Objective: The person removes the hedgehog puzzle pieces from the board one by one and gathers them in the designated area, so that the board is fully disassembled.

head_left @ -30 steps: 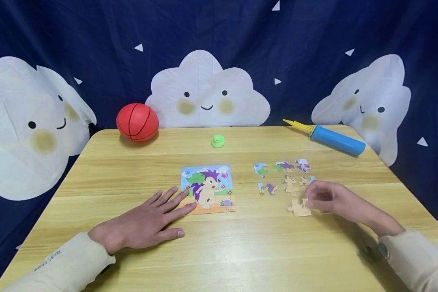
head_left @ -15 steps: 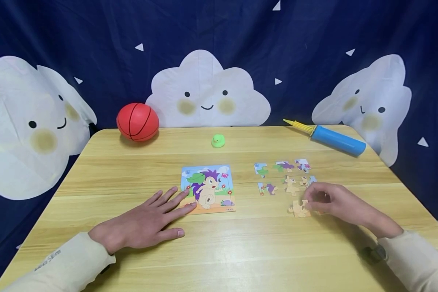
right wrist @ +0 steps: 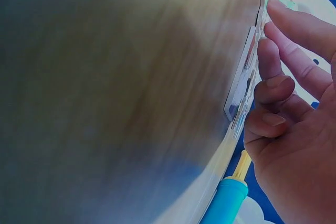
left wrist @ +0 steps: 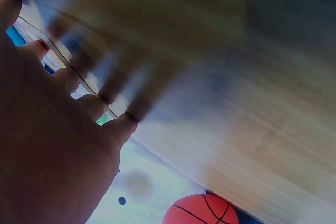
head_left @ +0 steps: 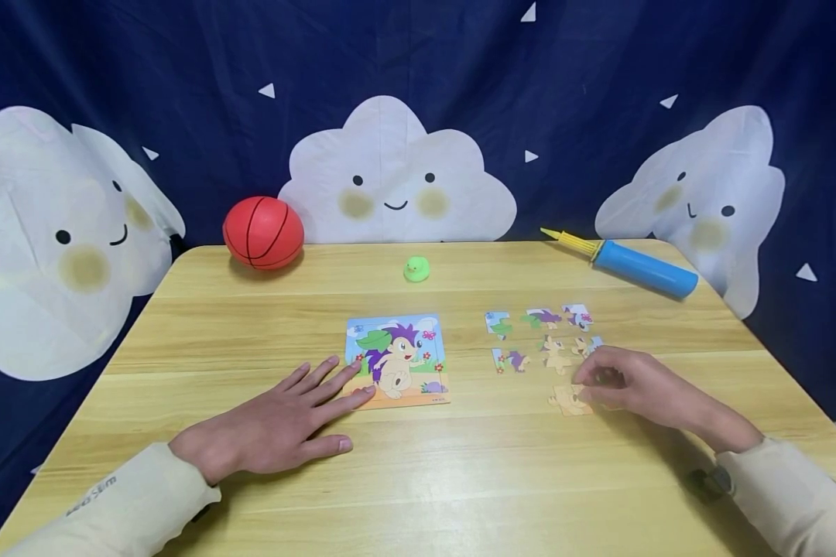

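My left hand [head_left: 272, 425] lies palm down with its fingers spread. Its index and middle fingertips reach the left edge of a hedgehog picture puzzle [head_left: 399, 357]. At the right my right hand [head_left: 637, 387] is bent low over the table, thumb and index fingertips at the upper right side of a beige puzzle piece [head_left: 568, 404], which looks blurred. In the right wrist view the thumb and index tips of the right hand [right wrist: 294, 108] show a gap and the other fingers curl in; I cannot tell whether they grip the piece. Another puzzle piece [right wrist: 241, 74] lies close by.
Several loose puzzle pieces sit in rows beyond the right hand, among them a leaf piece [head_left: 498, 323] and a purple-spined piece [head_left: 517, 361]. Along the far edge are a red basketball [head_left: 263, 234], a green toy duck [head_left: 416, 269] and a blue hand pump [head_left: 644, 267].
My right hand has slid slightly left over the beige piece, its fingertips now overlapping more of it. The beige piece has shifted a little. The left hand stays still.
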Demonstrator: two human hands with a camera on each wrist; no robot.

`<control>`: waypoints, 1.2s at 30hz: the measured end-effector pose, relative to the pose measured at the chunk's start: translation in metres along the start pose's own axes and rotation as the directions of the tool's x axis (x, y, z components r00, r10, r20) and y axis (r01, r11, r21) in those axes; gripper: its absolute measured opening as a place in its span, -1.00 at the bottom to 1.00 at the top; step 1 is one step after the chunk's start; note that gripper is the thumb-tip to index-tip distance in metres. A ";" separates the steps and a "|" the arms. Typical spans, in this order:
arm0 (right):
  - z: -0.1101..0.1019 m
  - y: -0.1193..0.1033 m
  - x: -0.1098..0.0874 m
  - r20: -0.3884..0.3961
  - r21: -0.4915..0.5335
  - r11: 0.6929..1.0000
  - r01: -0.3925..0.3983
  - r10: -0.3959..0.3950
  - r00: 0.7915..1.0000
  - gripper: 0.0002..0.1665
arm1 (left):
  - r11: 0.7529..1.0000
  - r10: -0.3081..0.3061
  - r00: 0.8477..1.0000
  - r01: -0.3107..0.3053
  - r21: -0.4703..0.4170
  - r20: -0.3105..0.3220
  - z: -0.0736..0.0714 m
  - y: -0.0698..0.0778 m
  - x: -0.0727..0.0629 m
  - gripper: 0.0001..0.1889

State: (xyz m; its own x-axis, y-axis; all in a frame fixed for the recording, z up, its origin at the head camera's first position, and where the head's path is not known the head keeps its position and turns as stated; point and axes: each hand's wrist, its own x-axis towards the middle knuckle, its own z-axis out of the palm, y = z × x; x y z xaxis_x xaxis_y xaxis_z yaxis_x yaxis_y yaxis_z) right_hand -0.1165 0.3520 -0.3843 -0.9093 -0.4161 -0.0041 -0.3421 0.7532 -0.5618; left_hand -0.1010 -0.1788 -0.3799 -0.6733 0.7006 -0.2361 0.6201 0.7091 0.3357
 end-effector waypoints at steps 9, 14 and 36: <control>0.001 0.000 0.001 0.007 -0.009 1.000 0.016 -0.016 1.000 -0.80 | 1.000 0.001 1.000 -0.001 0.003 0.001 0.000 -0.001 0.000 -0.29; 0.002 0.001 0.001 0.010 -0.008 1.000 0.030 -0.030 1.000 -0.83 | 1.000 0.009 1.000 -0.009 0.008 -0.006 0.001 -0.002 0.000 -0.30; -0.005 -0.066 0.052 -0.043 0.001 0.996 0.089 -0.089 0.995 -0.95 | 1.000 0.010 1.000 -0.009 0.027 -0.022 0.001 -0.003 -0.001 -0.29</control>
State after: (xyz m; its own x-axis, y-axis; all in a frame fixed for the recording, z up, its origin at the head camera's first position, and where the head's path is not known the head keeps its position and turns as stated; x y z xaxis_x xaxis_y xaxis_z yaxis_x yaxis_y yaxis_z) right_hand -0.1427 0.2832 -0.3429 -0.8846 -0.4591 0.0819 -0.4216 0.7124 -0.5610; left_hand -0.1020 -0.1814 -0.3813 -0.6760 0.7057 -0.2124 0.6368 0.7044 0.3136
